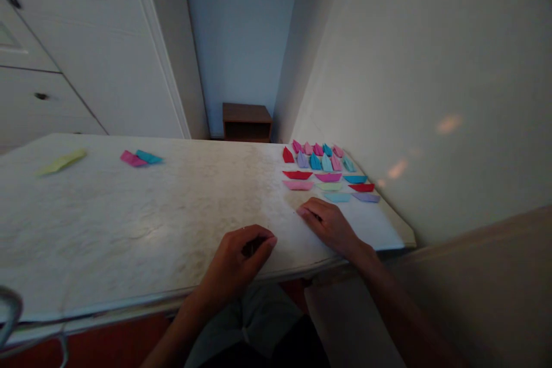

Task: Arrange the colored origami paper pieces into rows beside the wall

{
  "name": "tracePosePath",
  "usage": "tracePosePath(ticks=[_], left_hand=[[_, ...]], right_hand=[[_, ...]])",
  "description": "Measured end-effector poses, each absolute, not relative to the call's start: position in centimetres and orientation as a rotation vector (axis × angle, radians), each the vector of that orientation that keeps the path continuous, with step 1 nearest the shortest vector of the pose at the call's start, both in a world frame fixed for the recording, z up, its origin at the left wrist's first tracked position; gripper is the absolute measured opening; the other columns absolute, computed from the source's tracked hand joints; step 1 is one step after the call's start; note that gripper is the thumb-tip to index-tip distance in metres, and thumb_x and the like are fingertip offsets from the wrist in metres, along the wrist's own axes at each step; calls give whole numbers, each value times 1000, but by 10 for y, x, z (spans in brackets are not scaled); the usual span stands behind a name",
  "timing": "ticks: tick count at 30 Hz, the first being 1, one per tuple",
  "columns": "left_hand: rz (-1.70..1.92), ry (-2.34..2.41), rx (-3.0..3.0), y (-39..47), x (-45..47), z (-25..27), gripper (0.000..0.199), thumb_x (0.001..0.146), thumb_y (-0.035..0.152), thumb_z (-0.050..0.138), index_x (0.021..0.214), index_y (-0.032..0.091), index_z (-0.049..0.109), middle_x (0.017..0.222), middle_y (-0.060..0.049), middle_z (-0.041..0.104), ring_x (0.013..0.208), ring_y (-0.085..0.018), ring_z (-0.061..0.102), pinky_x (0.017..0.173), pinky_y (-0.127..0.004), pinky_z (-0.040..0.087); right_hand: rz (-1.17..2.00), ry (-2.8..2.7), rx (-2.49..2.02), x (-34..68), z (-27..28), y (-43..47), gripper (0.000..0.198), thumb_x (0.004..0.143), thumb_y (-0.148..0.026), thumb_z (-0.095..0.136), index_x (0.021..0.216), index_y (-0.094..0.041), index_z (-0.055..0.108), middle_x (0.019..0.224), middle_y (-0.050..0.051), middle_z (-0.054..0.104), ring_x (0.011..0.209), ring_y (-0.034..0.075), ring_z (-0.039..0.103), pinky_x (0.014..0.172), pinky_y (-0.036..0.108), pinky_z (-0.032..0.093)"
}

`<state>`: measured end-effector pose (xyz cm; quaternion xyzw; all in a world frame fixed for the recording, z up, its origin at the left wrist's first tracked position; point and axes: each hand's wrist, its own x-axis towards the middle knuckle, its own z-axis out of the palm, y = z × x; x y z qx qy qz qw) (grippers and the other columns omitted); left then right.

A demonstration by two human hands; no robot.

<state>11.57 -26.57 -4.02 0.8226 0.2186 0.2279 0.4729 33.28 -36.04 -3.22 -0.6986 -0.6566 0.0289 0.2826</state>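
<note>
My left hand (242,252) is just above or on the front edge of the table, its fingers curled and the thumb against the index finger; nothing shows in it. My right hand (330,224) rests near the table's right end, fingers bent inward, with nothing visible in them. Just beyond it are rows of small folded paper boats: a light blue boat (337,197), a lavender boat (366,198), a pink boat (297,185) and a pale green boat (329,186). Farther back, more paper boats (315,162) stand close together in red, pink, blue and lavender.
The pale, stained table (185,213) runs to the left. On it lie a yellow folded paper (62,162), a magenta paper piece (133,158) and a blue one (149,157). A wall (409,98) borders the right. A brown box-like shelf (247,113) stands beyond the table.
</note>
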Motion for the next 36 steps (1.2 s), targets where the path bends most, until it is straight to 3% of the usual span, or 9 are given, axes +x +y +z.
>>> tracePosePath(ticks=[6, 11, 15, 17, 22, 28, 36], left_hand=[[571, 629, 2183, -219, 79, -33, 21, 88, 33, 53, 86, 19, 68, 79, -2, 68, 71, -14, 61, 67, -25, 46], [773, 1032, 2290, -134, 46, -35, 20, 86, 29, 51, 93, 17, 66, 91, -6, 67, 71, -15, 61, 71, -28, 49], [781, 1492, 2405, -78, 26, -31, 37, 83, 24, 55, 117, 13, 57, 118, -14, 60, 99, -24, 62, 92, -36, 46], [663, 1594, 2444, -58, 20, -28, 47, 83, 28, 56, 127, 11, 50, 131, -17, 53, 113, -27, 57, 96, -36, 45], [490, 1564, 2512, -19, 3, -32, 55, 83, 37, 59, 131, 13, 48, 141, -16, 48, 125, -28, 50, 100, -34, 41], [412, 1514, 2564, 10, -24, -44, 43, 87, 45, 53, 118, 17, 62, 124, -12, 63, 113, -28, 59, 93, -33, 44], [404, 1519, 2679, -5, -37, -45, 37, 95, 44, 39, 115, 22, 62, 125, -9, 61, 104, -24, 62, 82, -32, 46]], right_hand=[[221, -1887, -1835, 283, -40, -328, 44, 100, -42, 38, 68, -18, 57, 68, 1, 61, 65, 14, 55, 64, 26, 38], [242, -1880, -1820, 256, -45, -313, 41, 98, -44, 41, 69, -19, 58, 69, 2, 62, 63, 15, 55, 60, 26, 37], [264, -1888, -1729, 226, -48, -302, 35, 96, -41, 45, 72, -20, 60, 68, 1, 62, 63, 16, 56, 59, 26, 37], [283, -1907, -1679, 211, -49, -296, 33, 95, -39, 46, 71, -20, 60, 67, 1, 62, 62, 16, 56, 59, 26, 38], [282, -1934, -1634, 188, -52, -284, 36, 95, -39, 45, 68, -20, 59, 64, 1, 61, 58, 15, 55, 56, 26, 37], [208, -1921, -1590, 185, -57, -276, 39, 95, -42, 42, 67, -22, 59, 62, 3, 62, 55, 16, 57, 53, 27, 38], [253, -1920, -1563, 186, -56, -277, 39, 95, -45, 43, 69, -23, 62, 62, 2, 63, 54, 17, 59, 51, 27, 42]])
